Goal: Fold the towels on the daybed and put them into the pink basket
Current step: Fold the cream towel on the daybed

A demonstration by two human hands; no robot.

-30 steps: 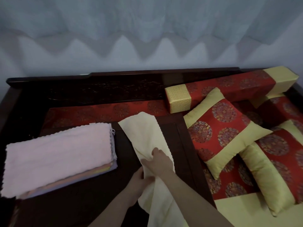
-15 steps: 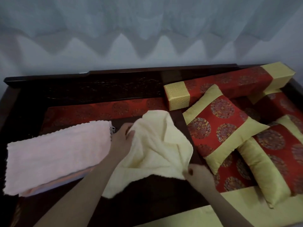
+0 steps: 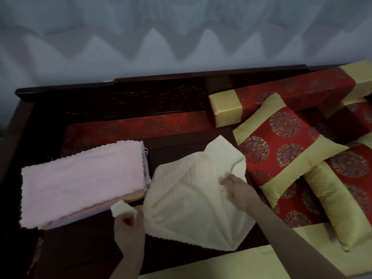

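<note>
In the head view, the pale yellow terry towel is now spread rumpled on the dark wooden daybed, where half a second earlier it was bunched; a corner is pinched by the left hand, the right edge gripped by the right hand; the stack of folded pink towels lies beside; folding is judged just beginning; no pink basket is seen.

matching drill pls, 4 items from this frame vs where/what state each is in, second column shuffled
Items:
1. pale yellow towel
2. pink towel stack
3. left hand
4. red and gold square cushion

States:
A. folded, lying flat at the left of the daybed
B. pinching one corner of the yellow cloth
C. leaning at the right, beside the yellow cloth
D. spread out and rumpled, not yet folded

Pairs: 1-D, 2-A, 3-B, 4-C
</note>
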